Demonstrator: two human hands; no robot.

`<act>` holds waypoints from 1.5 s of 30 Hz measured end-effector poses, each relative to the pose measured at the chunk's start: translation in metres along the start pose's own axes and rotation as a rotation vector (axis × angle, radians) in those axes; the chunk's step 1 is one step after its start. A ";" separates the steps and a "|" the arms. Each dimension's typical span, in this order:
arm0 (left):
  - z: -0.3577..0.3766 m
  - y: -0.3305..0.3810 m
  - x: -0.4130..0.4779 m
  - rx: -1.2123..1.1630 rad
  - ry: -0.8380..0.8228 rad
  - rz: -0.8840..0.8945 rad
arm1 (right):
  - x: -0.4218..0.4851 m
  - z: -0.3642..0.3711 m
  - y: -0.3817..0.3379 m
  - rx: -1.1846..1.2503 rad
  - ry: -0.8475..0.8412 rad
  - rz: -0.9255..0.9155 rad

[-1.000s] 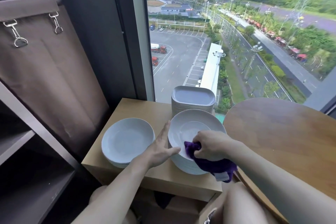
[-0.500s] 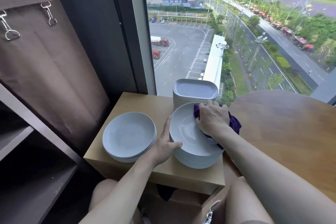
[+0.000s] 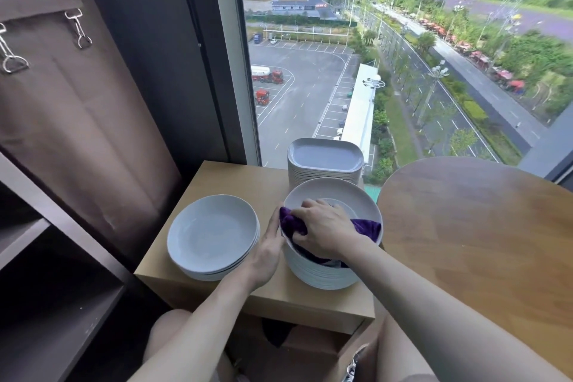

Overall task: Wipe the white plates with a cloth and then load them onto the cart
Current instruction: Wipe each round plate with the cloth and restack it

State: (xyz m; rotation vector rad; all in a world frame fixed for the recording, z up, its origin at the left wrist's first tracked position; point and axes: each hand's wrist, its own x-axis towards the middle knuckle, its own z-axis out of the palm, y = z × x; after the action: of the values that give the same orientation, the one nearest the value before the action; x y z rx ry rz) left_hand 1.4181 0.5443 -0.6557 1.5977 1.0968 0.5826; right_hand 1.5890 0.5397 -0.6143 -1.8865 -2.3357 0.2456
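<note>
The right hand [image 3: 322, 231] is bunched around the purple cloth [image 3: 366, 228], fingers curled, pressing it into the hollow of the top plate [image 3: 341, 192] of a tall stack [image 3: 322, 274]. The left hand [image 3: 266, 245] lies just to its left, fingers straight along that plate's rim. It braces the plate and grips nothing that we can see; its thumb is hidden from us.

What worries us most is the stack itself. It is high, it sits near the front edge of the small wooden surface [image 3: 223, 177] below the right wrist, and the wiping pushes sideways on its top. If the left hand eased off, we judge the top plate could skate across the one beneath, or the whole column could lean toward the person's knees.

A second risk is the low stack of plates [image 3: 214, 232] just left of the left hand. A swing of that arm toward the dark shelves [image 3: 46, 304] further left, which we take for the cart, could clip it.

The square plates [image 3: 325, 158] stand just beyond the right hand's fingertips, touching the round stack or very near it; we cannot tell which. A hard forward stroke might shove them toward the window [image 3: 310, 87]. Lifting a smooth plate with the cloth draped over its rim could also let it slip.
</note>
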 end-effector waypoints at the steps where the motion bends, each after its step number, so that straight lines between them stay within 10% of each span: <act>1: 0.000 0.001 0.000 0.009 0.003 -0.005 | -0.005 -0.003 0.000 0.017 -0.031 -0.020; 13: -0.001 0.007 -0.003 0.171 -0.026 -0.049 | -0.036 -0.050 0.017 -0.177 -0.416 0.163; 30: 0.007 0.003 0.004 0.106 0.006 -0.080 | 0.040 -0.008 0.025 -0.314 0.141 0.316; 45: 0.006 -0.005 -0.001 -0.038 -0.003 -0.029 | -0.007 -0.007 0.006 0.071 -0.050 -0.010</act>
State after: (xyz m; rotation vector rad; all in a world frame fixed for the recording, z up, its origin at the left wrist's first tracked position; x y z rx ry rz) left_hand 1.4207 0.5409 -0.6626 1.5474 1.0989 0.5784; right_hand 1.5982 0.5343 -0.6086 -1.8565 -2.3352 0.3734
